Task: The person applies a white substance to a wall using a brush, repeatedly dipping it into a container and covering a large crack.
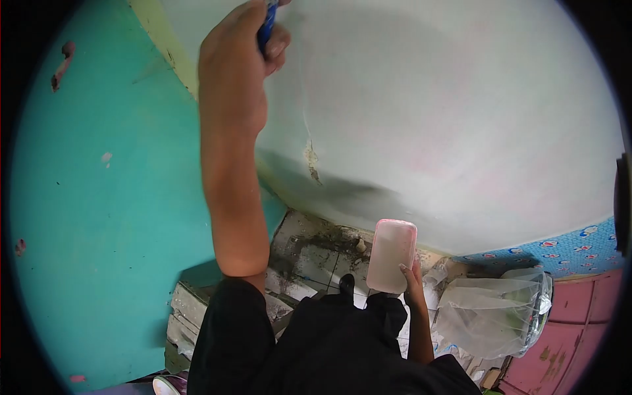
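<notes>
My left hand [238,41] is raised at the top edge of the view, in front of the pale wall [408,105]. Its fingers wrap round a blue handle [266,27]; the tool's working end is cut off by the frame. Lower down, my right hand [413,283] grips the side of a shallow, pinkish-white rectangular tray [391,257] with rounded corners and a pink rim. A whitish layer coats the tray's inside. Below my left hand, the pale wall has a crack and a flaked patch [312,161].
A teal wall [112,197] meets the pale wall at the left corner. Dirty floor tiles [319,263] lie below. To the right are a clear plastic bag over a bin [494,313], a blue patterned wall strip [559,250] and a pink panel [566,329]. Worn boards [187,322] stand at lower left.
</notes>
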`<state>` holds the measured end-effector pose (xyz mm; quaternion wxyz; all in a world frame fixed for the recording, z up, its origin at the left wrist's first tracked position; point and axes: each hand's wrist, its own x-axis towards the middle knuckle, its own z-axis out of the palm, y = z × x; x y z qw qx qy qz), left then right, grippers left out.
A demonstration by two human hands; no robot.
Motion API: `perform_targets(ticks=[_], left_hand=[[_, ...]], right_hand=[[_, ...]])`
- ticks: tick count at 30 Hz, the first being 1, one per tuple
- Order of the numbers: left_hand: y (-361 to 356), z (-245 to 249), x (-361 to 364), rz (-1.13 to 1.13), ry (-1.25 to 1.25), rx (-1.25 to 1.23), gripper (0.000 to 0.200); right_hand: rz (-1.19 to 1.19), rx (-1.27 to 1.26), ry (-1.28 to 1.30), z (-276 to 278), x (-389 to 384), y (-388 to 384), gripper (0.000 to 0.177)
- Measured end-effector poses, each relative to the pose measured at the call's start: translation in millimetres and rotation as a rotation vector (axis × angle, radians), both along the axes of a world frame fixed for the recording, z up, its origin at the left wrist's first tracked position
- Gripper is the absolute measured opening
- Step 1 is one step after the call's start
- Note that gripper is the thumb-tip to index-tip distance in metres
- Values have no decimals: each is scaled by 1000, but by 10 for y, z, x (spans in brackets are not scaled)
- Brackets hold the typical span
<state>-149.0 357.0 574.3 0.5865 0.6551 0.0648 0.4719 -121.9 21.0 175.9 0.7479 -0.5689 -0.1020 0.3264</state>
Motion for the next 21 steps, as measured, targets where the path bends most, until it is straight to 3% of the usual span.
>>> perform_targets(ticks=[4,9,12,16,18,21], left_hand=[[51,-321,301,24,9,-88,33],[24,-1542,360,10,136,-154,39],[-62,-2558,373,78,223,-191,40],[-117,-4066,336,-6,218,-251,32],[-176,-4974,287,62,289,-310,32],[-330,-5868,73,91,512,-364,31]], right_hand=[[-37,-48,35,55,-66,-26,64],[-70,-47,-24,-72,-117,-134,64],[-72,-63,-15,-134,-136,-216,62],[-53,-90,68,-100,-124,-266,58],[-40,-107,77,-239,-89,-297,58],[-25,-145,49,-297,-114,-288,68]])
